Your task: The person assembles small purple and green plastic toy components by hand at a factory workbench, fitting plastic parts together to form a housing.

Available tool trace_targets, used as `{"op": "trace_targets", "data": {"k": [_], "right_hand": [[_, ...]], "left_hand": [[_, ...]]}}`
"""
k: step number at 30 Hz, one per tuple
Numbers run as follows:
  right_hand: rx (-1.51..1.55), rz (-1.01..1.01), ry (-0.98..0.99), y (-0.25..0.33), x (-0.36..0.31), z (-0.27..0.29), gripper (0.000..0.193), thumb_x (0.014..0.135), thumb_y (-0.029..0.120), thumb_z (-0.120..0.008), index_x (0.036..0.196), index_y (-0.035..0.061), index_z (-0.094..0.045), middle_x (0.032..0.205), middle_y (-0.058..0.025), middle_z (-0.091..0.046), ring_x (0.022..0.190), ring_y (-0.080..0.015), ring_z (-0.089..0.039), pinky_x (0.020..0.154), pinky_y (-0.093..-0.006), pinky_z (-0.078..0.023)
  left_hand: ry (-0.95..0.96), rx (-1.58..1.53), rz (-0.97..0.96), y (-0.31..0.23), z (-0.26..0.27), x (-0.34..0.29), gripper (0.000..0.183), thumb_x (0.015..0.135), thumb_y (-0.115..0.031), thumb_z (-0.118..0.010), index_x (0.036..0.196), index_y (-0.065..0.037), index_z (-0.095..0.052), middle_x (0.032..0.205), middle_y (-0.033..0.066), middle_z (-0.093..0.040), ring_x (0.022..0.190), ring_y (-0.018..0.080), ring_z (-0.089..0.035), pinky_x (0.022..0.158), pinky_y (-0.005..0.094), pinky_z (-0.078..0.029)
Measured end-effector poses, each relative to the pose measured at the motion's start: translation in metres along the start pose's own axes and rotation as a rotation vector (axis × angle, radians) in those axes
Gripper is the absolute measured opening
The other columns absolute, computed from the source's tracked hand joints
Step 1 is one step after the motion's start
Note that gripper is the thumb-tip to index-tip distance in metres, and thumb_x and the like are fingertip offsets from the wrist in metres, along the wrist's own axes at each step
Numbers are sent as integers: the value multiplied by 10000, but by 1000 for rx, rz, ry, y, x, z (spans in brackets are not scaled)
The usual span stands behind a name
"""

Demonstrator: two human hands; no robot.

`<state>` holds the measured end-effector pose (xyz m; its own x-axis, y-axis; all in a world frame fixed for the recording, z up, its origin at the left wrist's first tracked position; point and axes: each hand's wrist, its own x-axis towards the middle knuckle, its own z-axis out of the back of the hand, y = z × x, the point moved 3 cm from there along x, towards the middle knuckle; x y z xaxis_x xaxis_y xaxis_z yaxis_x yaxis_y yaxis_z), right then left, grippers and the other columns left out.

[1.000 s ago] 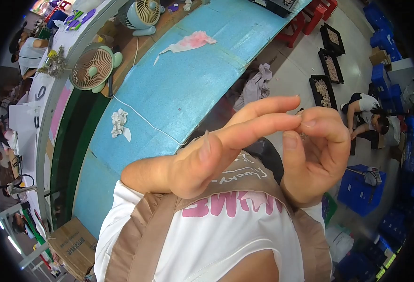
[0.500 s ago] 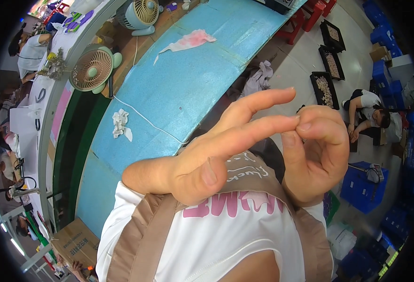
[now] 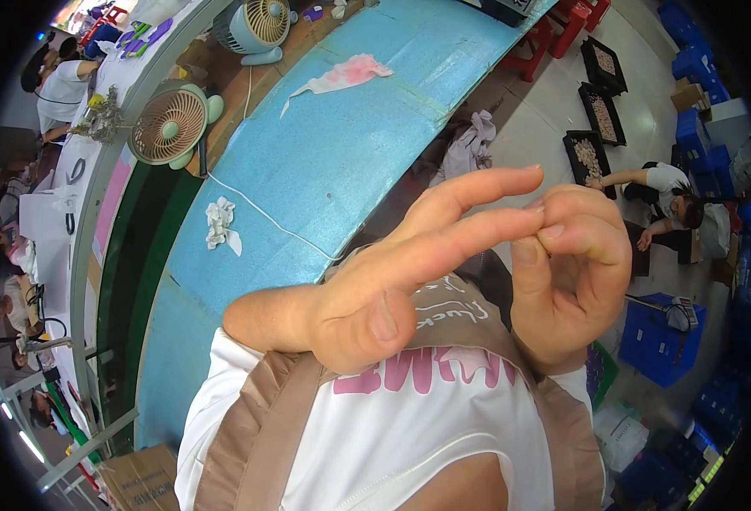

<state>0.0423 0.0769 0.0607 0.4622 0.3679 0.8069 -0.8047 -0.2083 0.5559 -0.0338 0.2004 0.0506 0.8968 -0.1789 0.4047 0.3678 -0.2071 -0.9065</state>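
My left hand (image 3: 392,255) is raised in front of my chest with its fingers stretched out and pointing right. Its thumb stands apart from them. One fingertip of it meets my right hand (image 3: 575,277), whose thumb and index finger are pressed together in a pinch at that spot. Whatever may lie between the pinching fingers is too small or too hidden to tell. Both hands hover over my brown apron (image 3: 294,409), to the right of the blue tabletop (image 3: 307,187).
On the tabletop lie a crumpled white tissue (image 3: 219,223), a pink-stained cloth (image 3: 350,75) and a white cord. Two fans (image 3: 169,128) stand along its far left edge. At right, a co-worker (image 3: 673,196) sits by black trays (image 3: 588,157) and a blue crate (image 3: 661,328).
My hands have hardly moved. The co-worker at right now stretches an arm to a black tray. At lower left, the cardboard box has shifted downward.
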Motion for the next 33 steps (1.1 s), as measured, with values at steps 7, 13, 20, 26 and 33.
{"op": "trace_targets", "data": {"k": [7, 13, 20, 26, 33], "right_hand": [[-66, -8, 17, 1, -1, 1, 264, 674, -19, -699, 848, 38, -509, 771, -100, -562, 674, -215, -547, 602, -291, -455], [-39, 14, 41, -2, -1, 0, 250, 681, -14, -690, 833, 41, -499, 778, -107, -559, 684, -226, -544, 606, -299, -450], [21, -13, -54, -2, -3, -3, 236, 695, -2, -685, 830, 43, -497, 791, -104, -559, 702, -226, -538, 605, -298, -444], [-69, 28, 32, -3, -1, 0, 240, 691, 1, -687, 840, 46, -504, 801, -101, -559, 701, -229, -537, 607, -297, -442], [-64, 38, 44, -6, -3, -2, 221, 701, 10, -678, 829, 46, -500, 802, -98, -558, 704, -234, -535, 619, -306, -445]], "left_hand": [[-54, 113, 2, 4, 1, -4, 1088, 696, -798, -38, 1278, 67, -349, 1364, 271, -192, 1245, 324, -276, 1027, 436, -178], [-46, 116, -34, -1, 0, -2, 829, 851, -608, -177, 1287, 85, -309, 1322, 316, -230, 1217, 393, -250, 997, 450, -175], [40, -1, -21, 0, 3, 1, 817, 855, -599, -174, 1308, 74, -272, 1343, 302, -189, 1249, 367, -219, 1014, 449, -153], [-30, 114, -53, 3, 4, -3, 1032, 754, -742, -27, 1254, 94, -368, 1340, 291, -232, 1243, 340, -267, 1020, 432, -179], [11, 186, -7, 2, 5, -2, 1014, 765, -730, -27, 1252, 88, -374, 1339, 293, -231, 1228, 338, -286, 1015, 426, -196]]}}
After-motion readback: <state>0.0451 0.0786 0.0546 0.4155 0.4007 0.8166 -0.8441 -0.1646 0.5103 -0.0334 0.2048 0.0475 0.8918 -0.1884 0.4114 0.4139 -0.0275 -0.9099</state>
